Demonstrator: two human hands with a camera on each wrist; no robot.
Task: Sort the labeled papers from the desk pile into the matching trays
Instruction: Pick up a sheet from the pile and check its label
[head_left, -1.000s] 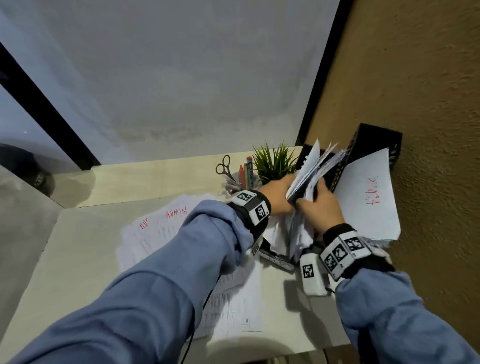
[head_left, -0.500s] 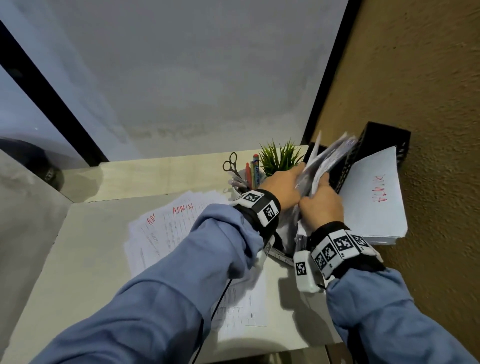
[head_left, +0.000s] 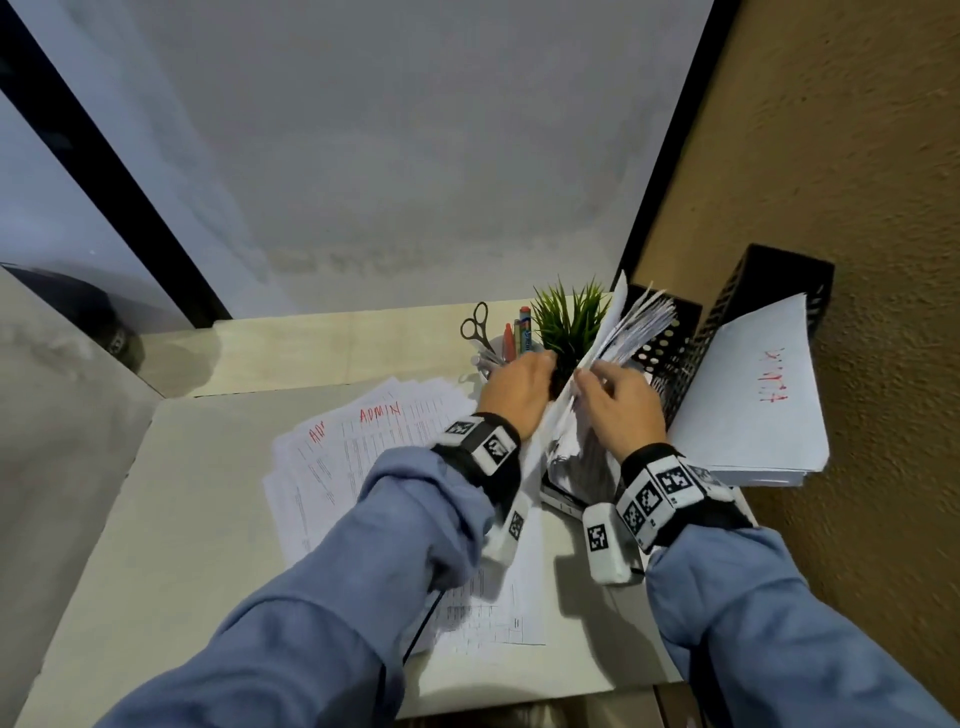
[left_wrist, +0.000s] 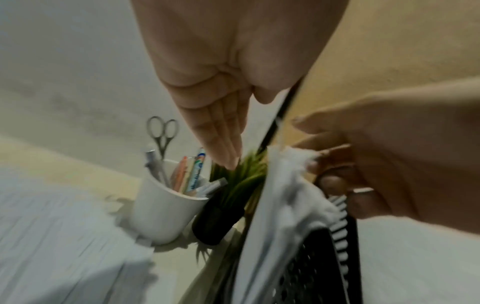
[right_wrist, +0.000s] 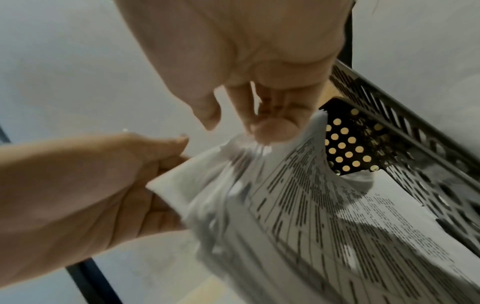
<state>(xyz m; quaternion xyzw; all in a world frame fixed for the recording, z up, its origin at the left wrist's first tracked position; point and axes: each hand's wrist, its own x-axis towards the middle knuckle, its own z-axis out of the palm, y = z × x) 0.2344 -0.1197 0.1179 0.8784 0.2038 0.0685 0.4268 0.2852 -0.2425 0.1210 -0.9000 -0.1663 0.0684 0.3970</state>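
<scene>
A sheaf of printed papers (head_left: 631, 332) stands on edge in the near black perforated tray (head_left: 670, 343), fanned at the top. My right hand (head_left: 615, 397) pinches the sheaf's upper edge (right_wrist: 285, 164), thumb on the page edges. My left hand (head_left: 517, 387) lies against the sheaf's left side with its fingers (left_wrist: 223, 133) straight and together. The desk pile (head_left: 363, 447), with "ADMIN" in red on the top sheets, lies left of my hands, partly under my left sleeve.
A second black tray (head_left: 769, 291) leans on the brown wall, with a red-lettered stack (head_left: 753, 405) in front of it. A white cup (left_wrist: 163, 211) of pens and scissors and a small green plant (head_left: 569, 317) stand just behind my left hand.
The sheaf has risen more upright in the tray and fanned out. My left hand's hold on it has loosened to straight fingers; my right hand still pinches its top edge.
</scene>
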